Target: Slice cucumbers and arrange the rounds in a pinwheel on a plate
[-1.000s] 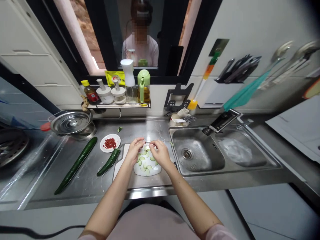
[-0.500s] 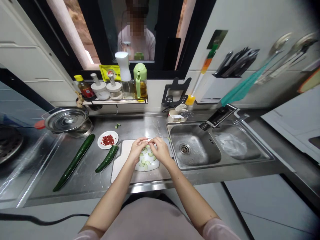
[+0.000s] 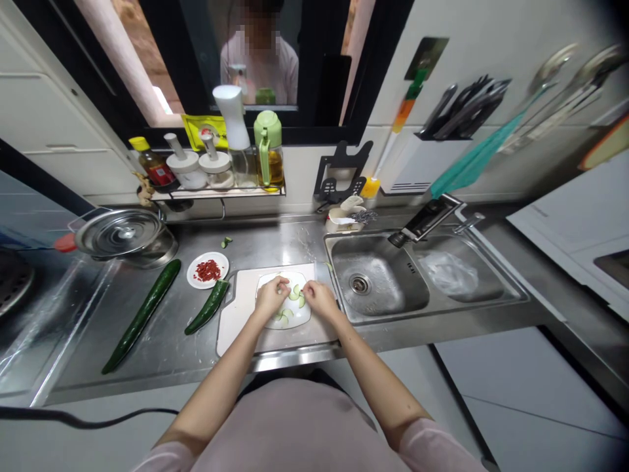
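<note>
Cucumber slices (image 3: 294, 295) are apparently being arranged on a white plate (image 3: 298, 318).
The left hand (image 3: 274, 298) and right hand (image 3: 318, 296) are hovering narrow-fingered, slices lying between and below; whether either is pinching one, the picture is not telling. Next placement is seemingly calling for light fingertips.
</note>
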Demonstrator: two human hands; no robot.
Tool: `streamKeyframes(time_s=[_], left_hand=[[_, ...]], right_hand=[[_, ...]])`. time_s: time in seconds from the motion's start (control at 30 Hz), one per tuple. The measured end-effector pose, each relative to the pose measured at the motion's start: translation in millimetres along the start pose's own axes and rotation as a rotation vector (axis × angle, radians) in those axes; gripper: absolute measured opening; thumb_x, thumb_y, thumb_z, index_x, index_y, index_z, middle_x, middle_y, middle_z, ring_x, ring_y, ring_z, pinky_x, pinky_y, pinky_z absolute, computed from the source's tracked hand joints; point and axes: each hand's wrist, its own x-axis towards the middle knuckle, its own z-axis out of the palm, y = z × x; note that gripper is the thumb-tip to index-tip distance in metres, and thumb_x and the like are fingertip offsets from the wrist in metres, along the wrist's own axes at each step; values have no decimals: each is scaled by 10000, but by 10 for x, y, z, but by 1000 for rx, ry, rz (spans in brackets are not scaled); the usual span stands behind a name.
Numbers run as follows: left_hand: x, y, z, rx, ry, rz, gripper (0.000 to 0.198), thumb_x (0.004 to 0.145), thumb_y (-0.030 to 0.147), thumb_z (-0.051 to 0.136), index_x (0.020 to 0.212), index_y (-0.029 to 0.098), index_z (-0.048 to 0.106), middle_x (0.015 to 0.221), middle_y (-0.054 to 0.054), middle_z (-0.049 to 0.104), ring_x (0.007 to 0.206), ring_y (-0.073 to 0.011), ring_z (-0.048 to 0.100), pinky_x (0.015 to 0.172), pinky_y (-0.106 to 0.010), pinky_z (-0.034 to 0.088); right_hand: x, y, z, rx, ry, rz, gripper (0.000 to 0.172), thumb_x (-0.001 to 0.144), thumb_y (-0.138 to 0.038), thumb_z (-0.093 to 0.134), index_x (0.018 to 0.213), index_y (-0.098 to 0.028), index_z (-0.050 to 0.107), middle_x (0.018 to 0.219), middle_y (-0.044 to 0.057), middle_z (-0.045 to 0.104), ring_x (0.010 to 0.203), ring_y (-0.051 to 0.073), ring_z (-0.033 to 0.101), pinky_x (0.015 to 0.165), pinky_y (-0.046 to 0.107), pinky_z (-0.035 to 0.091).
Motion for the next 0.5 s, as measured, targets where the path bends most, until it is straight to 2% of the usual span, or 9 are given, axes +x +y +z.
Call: streamKeyframes(time_s=[0.13, 0.5], left_hand=[[16, -3, 132, 223, -78, -17, 213, 797, 259, 602, 1001, 257, 665, 947, -12, 723, 952, -206, 625, 846, -301, 377], [137, 1, 315, 398, -172, -26, 189, 834, 285, 546, 985, 246, 653, 952, -41, 729, 1003, -235, 623, 901, -367, 337]], right_hand=[[2, 36, 114, -94, -69, 13, 153, 886, -235, 498, 867, -195, 645, 851, 25, 663, 807, 150, 551, 679, 229, 322], [64, 15, 155, -228, -140, -21, 201, 918, -233, 462, 925, -187, 657, 948, 62, 679, 873, 163, 570, 721, 238, 335]])
